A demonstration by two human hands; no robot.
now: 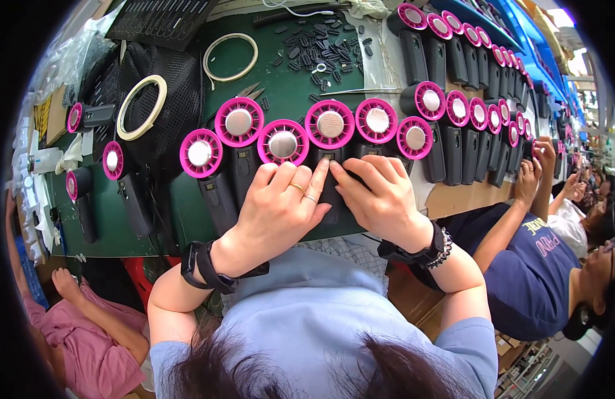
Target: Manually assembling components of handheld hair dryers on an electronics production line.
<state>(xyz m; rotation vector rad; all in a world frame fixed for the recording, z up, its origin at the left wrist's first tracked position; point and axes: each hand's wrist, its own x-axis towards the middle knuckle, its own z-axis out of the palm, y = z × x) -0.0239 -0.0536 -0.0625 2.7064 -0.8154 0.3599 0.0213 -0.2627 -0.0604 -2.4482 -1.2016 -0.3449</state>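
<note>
A handheld fan with a pink ring [329, 124] and black handle lies before me, between my hands. My left hand [284, 199] has its index fingertip on the small dark panel at the top of that handle. The thumb rests along the handle, and the other fingers are curled. From the other side, my right hand [380, 196] touches the same panel with its index fingertip, its other fingers bent over the neighbouring fan [376, 120]. Any small part under the fingertips is hidden. More pink fans stand close by, including a silver-centred fan [283, 144] and a left-end fan [200, 153].
Small black pieces [321, 50] are scattered on the green table [181, 199]. Tape rolls [142, 106], scissors [249, 90] and tweezers [361, 91] lie around. Rows of fans [457, 110] fill the right side. A co-worker in navy [527, 272] sits right; another in pink [95, 332] sits left.
</note>
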